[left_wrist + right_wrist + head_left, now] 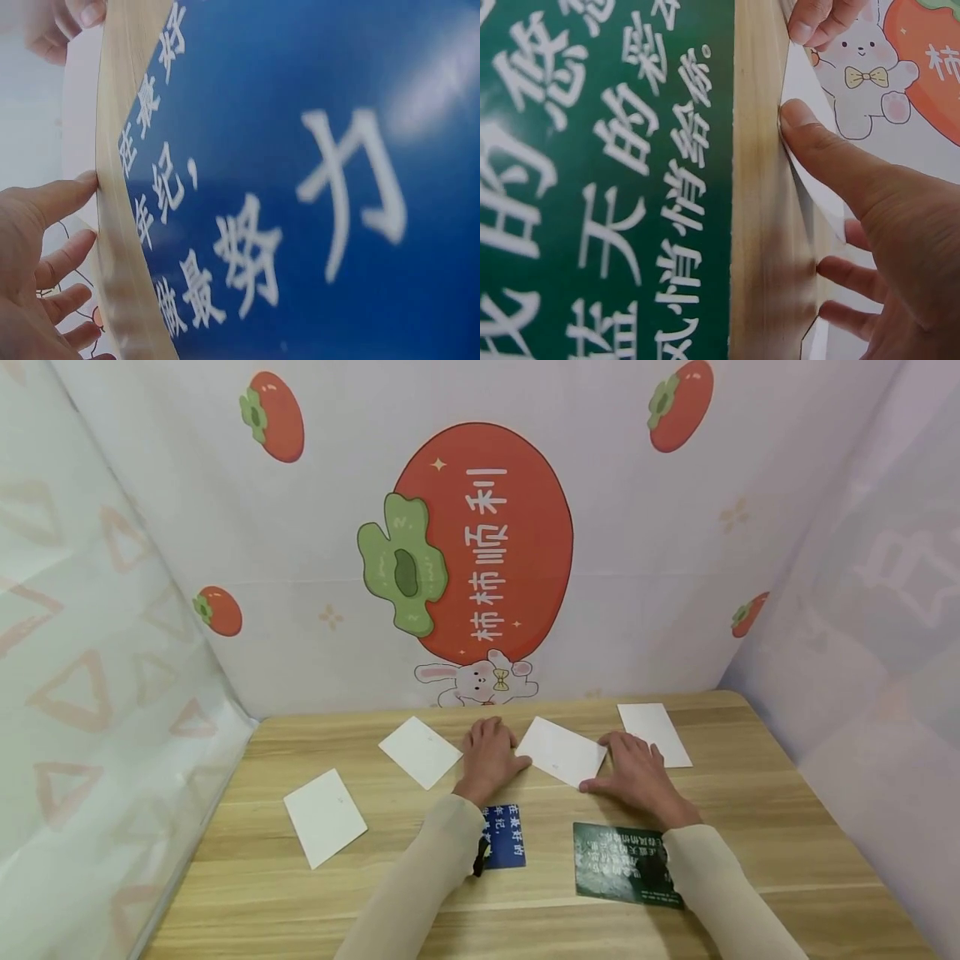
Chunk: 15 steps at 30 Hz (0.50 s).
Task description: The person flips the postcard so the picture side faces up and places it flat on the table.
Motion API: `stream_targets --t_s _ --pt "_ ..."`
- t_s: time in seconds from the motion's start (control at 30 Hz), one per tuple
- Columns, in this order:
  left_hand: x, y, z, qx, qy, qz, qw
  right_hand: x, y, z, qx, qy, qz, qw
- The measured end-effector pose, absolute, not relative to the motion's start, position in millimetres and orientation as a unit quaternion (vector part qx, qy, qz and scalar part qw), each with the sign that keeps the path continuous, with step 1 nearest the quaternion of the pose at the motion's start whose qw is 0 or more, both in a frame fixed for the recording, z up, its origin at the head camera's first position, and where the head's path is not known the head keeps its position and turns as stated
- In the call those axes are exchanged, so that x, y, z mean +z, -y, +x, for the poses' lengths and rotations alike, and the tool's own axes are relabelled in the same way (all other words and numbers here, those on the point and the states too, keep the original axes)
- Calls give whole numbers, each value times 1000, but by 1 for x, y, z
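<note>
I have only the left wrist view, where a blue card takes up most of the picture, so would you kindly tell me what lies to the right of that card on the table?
Observer: A green card with white writing lies to the right of the blue card.
Operator: Thank you; I see one white card at the left hand, so are there any others?
Observer: Yes, the head view shows three other white cards on the table.
Operator: And where are those, relative to the hands?
Observer: Two lie to the left of the left hand, and one lies just beyond the right hand.
</note>
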<state>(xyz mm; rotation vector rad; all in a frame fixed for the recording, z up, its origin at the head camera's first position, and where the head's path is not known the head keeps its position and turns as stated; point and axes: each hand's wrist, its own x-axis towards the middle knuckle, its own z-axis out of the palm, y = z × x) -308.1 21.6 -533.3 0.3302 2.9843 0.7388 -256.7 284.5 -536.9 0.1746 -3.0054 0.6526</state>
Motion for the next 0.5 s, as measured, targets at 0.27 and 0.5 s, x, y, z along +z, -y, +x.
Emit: stream_targets --t_s 0.27,0.5 --pt "-536 -24 -310 288 -952 95 31 -538 -284 -257 231 972 42 24" --pt "-533 -22 -310 308 -945 105 15 -540 -283 -260 234 971 35 21"
